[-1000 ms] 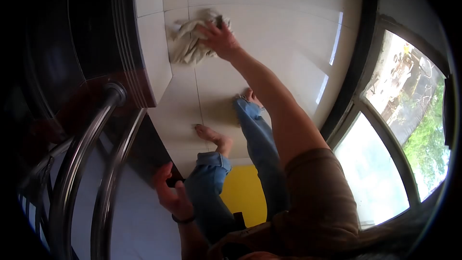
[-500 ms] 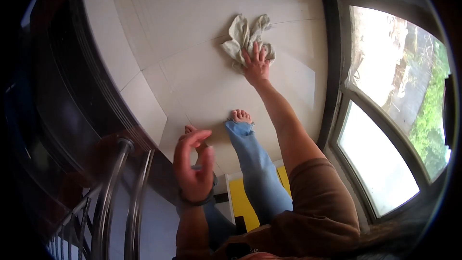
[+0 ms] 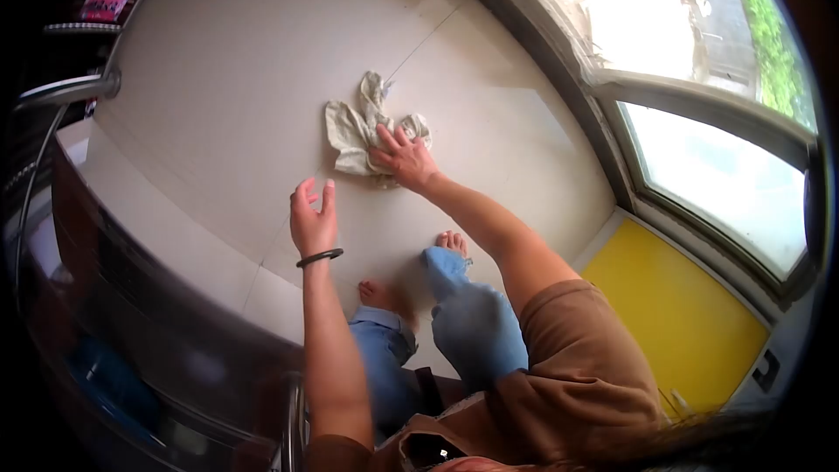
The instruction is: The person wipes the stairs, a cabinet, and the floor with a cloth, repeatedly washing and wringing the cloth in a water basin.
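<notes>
On the tiled floor [image 3: 227, 87], the crumpled cloth [image 3: 347, 127] lay beneath and beyond the right hand [image 3: 408, 163], fingers spread upon it; the left hand [image 3: 313, 224], half-curled and empty, was farther off

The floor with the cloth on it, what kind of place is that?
Probably indoors, maybe a stair landing. There's a pale tiled floor, a big window with greenery outside, and a metal rail.

The right hand [image 3: 405, 160] lies spread on a crumpled cloth [image 3: 350, 129] on the floor [image 3: 218, 79], the left hand [image 3: 313, 223], a band [image 3: 320, 257] at its wrist, half curled nearby, a window [image 3: 712, 170] to the right.
</notes>
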The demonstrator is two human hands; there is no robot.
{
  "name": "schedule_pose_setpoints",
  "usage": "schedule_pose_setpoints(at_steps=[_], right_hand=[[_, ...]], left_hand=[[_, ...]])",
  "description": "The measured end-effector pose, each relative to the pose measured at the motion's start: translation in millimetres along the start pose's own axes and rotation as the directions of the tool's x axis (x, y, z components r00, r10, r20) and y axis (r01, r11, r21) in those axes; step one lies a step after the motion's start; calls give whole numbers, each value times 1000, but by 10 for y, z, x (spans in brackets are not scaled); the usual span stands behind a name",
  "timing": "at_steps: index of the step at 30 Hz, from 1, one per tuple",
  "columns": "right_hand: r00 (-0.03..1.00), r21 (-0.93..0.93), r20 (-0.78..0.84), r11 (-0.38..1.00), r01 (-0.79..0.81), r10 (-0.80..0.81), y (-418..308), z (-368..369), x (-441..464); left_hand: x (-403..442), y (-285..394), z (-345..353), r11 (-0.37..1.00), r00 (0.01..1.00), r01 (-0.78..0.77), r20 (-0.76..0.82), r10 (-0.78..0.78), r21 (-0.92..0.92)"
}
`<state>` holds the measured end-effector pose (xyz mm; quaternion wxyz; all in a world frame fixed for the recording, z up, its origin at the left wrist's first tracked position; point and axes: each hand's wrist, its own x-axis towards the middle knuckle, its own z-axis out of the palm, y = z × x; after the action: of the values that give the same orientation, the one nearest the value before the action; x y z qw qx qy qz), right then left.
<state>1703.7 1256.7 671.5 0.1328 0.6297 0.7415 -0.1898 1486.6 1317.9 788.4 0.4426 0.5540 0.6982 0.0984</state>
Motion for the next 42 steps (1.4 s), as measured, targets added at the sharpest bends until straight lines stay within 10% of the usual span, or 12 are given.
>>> schedule_pose_setpoints(at_steps=[5, 9, 15, 19, 21, 24, 27, 34, 37, 42], right_hand=[[972, 513, -156, 855, -74, 177, 168, -140, -192], [895, 748, -197, 652, -127, 400, 249, -297, -1493], [244, 849, 347, -193, -492, 905, -605, 370, -4085], [-187, 513, 693, -658, -551, 696, -2012, 2158, -4768], [-244, 218, 936, -963, -162, 253, -2367, 3050, -4891], [-686, -112, 723, -994, -8, -76, -1684, 2857, -4219], [-785, 30, 615, -997, -68, 72, -1261, 2790, -4145], [-763, 277, 418, -869, -410, 493, 886, 2836, -4491], [-545, 451, 192, -566, -690, 816, 1621, 2378, -3862], [118, 597, -63, 132, -791, 991, 1639, 1466, -2523]], left_hand=[[995, -58, 363, 924, 979, -199, 104, 174, 326], [1010, 110, 707, 492, 914, -406, 331, 236, 770], [718, 421, 1403, 118, 844, -535, 526, 102, 836], [915, 253, 1516, 19, 856, -517, 516, 40, 856], [832, 285, 1583, -23, 870, -492, 492, 3, 870], [942, 54, 1696, -25, 863, -505, 505, 4, 863], [981, 74, 1617, -61, 849, -524, 527, 52, 850], [1082, 4, 1622, -87, 846, -530, 532, 11, 844], [1167, -158, 1576, -34, 830, -555, 556, 46, 831], [1086, -15, 1551, -62, 827, -554, 557, 74, 830]])
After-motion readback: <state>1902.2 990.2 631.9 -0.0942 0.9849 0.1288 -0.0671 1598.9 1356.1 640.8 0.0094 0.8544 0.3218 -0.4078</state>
